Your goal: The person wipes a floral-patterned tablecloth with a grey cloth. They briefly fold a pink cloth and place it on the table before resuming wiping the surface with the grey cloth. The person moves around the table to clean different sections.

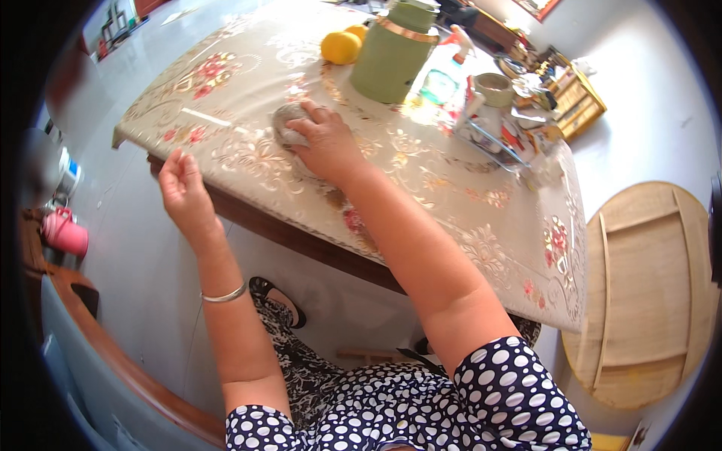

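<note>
Right hand (328, 143) grips a grey cloth (285, 124) on the flowered surface (451, 161); left hand (184, 192), fingers loose, hovers nearby. Green flask (383, 68) carries a mark, too blurred to read!

Bright light glares off the surface (459, 195) and pales the wall (654, 113); fisheye distortion curves straight edges toward dark, blackened corners.

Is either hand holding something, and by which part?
The right hand holds the grey cloth from above, over its right side; the left hand looks empty.
</note>
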### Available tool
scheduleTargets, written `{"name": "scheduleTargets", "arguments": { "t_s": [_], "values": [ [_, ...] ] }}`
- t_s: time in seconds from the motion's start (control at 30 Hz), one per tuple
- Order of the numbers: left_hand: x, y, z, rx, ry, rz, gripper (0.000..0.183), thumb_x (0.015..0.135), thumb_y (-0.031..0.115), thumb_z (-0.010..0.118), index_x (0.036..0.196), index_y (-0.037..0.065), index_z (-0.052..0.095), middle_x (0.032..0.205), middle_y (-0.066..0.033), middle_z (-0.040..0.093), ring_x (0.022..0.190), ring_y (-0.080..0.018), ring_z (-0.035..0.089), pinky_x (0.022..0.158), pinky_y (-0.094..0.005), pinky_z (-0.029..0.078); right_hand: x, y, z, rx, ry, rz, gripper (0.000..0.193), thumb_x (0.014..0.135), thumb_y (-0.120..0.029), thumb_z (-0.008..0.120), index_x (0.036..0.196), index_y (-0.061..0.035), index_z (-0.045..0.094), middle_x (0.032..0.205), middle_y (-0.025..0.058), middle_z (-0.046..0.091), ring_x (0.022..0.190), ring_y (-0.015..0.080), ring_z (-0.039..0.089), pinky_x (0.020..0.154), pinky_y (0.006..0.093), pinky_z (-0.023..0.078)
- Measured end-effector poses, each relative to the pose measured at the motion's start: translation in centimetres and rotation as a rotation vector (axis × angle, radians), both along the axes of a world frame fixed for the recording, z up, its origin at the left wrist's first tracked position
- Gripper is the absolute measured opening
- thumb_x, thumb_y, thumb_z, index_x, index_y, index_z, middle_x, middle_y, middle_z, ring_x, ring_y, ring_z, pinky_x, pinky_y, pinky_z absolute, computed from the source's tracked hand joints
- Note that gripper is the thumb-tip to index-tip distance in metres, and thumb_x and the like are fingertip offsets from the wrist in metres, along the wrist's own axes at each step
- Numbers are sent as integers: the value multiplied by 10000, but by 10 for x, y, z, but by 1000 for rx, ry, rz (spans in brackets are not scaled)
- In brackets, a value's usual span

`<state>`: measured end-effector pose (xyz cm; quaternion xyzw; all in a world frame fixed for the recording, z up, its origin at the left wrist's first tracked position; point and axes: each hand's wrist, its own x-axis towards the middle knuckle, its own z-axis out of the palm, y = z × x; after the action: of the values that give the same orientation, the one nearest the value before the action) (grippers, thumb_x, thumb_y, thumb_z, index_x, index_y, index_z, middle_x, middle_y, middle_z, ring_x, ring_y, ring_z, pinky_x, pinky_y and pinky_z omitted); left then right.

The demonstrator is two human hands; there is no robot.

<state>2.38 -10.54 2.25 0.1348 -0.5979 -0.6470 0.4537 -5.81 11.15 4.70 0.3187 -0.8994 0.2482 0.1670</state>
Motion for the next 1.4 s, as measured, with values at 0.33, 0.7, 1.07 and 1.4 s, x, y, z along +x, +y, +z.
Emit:
{"name": "scheduleTargets", "arguments": {
  "t_s": [0.33,0.7,1.07,1.4],
  "values": [
    [-10,12,-7,-33,-40,-73,270,937,150,595,1190,57,574,1051,-8,610,944,-77,554,771,-219,418,81,215,-4,41,9,-367,438,761,-150,707,1191,-167,623,1435,146,402,1264,367,408,1061,428,357],
    [-12,36,-5,-177,-137,-70,265,938,122,567,1189,46,602,1149,18,625,869,-47,543,703,-206,407,317,520,-8,139,-12,-1163,353,835,-135,652,1186,-110,628,1416,144,431,1238,341,454,1064,412,357],
    [-15,12,-23,-169,-113,-81,277,948,153,576,1198,35,573,1102,-21,588,917,-88,551,746,-223,432,314,548,-21,266,24,-1267,364,857,-263,635,1192,-120,635,1419,135,430,1267,321,423,1078,403,306],
    [-7,23,-15,-128,-79,-89,262,944,130,577,1195,60,556,1013,11,596,878,-68,540,729,-210,418,142,337,-2,224,16,-852,417,838,-266,625,1216,-90,595,1386,168,430,1220,381,404,1047,450,334]
  ]
}}
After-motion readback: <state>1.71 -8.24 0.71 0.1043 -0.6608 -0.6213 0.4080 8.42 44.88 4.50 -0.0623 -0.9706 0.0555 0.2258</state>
